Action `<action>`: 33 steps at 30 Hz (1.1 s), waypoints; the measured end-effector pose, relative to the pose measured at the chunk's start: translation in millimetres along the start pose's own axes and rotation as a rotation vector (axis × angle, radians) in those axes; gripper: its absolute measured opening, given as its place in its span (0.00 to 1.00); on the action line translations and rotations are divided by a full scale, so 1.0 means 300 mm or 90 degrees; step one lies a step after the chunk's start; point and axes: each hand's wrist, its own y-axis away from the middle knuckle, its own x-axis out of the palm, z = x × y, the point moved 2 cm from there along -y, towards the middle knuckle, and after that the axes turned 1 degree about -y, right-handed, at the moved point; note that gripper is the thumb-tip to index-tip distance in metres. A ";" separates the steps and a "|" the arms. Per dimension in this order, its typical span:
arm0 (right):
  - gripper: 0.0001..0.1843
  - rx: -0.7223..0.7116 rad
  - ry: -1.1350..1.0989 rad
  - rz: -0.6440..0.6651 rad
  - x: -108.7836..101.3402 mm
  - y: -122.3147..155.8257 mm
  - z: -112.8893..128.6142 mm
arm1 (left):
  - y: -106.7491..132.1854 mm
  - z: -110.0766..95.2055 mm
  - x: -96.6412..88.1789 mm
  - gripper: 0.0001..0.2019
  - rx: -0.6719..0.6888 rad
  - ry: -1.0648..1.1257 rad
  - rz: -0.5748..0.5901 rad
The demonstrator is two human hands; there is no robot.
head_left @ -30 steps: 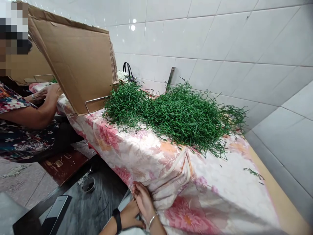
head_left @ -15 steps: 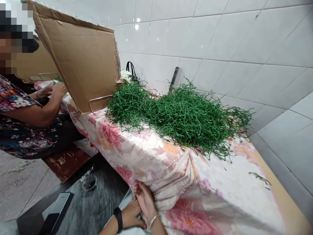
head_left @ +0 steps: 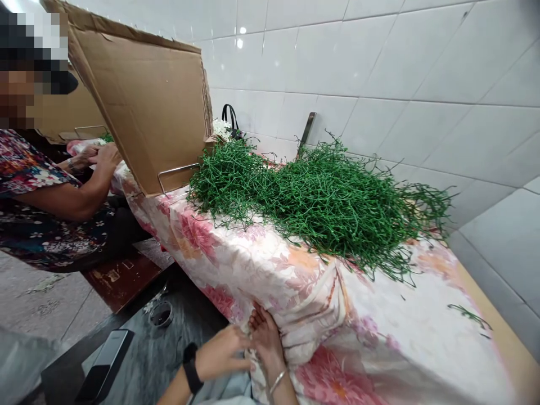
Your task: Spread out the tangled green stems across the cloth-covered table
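Note:
My left hand (head_left: 223, 351), with a black band on its wrist, is over my lap at the table's near edge. It is slightly blurred; its thumb and fingers are apart and point toward my other hand, with nothing seen in them. My right hand (head_left: 266, 337), with a silver bangle, rests palm up beside the hanging floral tablecloth (head_left: 312, 315). Its fingers are loosely bent, and I see no object in the palm. On the tablecloth beyond both hands lies a big heap of thin green stems with small buds (head_left: 337, 197).
A cardboard panel (head_left: 143, 107) stands at the left in a wire holder (head_left: 177, 170). A co-worker (head_left: 54, 197) sits behind it. White flowers (head_left: 221, 129) and a metal strip (head_left: 306, 135) are near the tiled wall. A phone (head_left: 105, 363) and a cup (head_left: 160, 314) rest on a dark marbled surface.
My left hand has lifted off my right hand and drawn back a little to the left, its fingers spreading. The whole view has shifted slightly, moving the heap rightward in the picture.

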 end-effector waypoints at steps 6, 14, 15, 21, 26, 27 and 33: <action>0.17 -0.004 0.067 -0.027 0.000 -0.019 -0.029 | 0.101 -0.117 -0.524 0.21 -0.094 0.059 -0.577; 0.16 0.004 0.115 0.004 0.001 -0.006 -0.036 | -0.137 -0.004 -0.874 0.54 -0.103 0.030 -0.596; 0.15 -0.002 0.119 0.007 -0.001 -0.003 -0.039 | -0.164 -0.004 -0.891 0.55 -0.094 0.019 -0.587; 0.15 -0.041 0.155 0.031 -0.014 0.004 -0.053 | -0.269 -0.008 -0.949 0.50 -0.034 0.036 -0.541; 0.17 -0.046 0.184 0.040 -0.010 -0.001 -0.058 | -0.325 0.031 -1.035 0.46 0.011 0.171 -0.564; 0.17 -0.049 0.186 0.041 -0.011 -0.004 -0.059 | -0.326 0.040 -1.056 0.44 -0.003 0.215 -0.571; 0.18 -0.060 0.198 0.047 -0.033 -0.020 -0.071 | -0.268 0.097 -1.160 0.33 -0.004 0.340 -0.575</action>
